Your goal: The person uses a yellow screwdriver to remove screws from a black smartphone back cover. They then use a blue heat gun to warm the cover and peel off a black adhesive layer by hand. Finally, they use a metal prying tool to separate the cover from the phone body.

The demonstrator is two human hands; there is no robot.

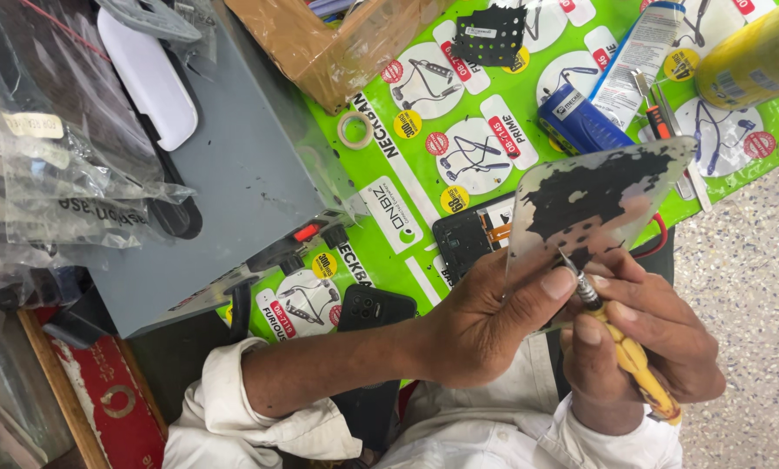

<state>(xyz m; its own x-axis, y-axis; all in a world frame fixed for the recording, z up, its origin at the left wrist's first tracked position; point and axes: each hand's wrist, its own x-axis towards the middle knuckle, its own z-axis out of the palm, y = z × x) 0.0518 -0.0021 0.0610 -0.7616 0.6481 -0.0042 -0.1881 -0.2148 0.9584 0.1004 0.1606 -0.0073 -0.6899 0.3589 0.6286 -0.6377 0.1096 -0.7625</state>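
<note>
My left hand (485,321) grips the lower edge of a thin silvery phone panel (598,195) with black patches, held tilted above the table. My right hand (646,343) holds a yellow-handled screwdriver (633,356), its metal tip touching the panel's bottom edge by my left thumb. Under the panel lies an opened black phone body (467,239) with an orange flex strip. A black phone back cover (374,308) with a camera cutout lies near my left wrist.
A green printed mat (424,165) covers the table. On it are a tape roll (354,130), a blue box (580,122), a white tube (641,52), a yellow can (754,56) and a black plastic frame (491,36). A grey box (233,165), plastic bags (50,148) and a cardboard box (328,43) stand left.
</note>
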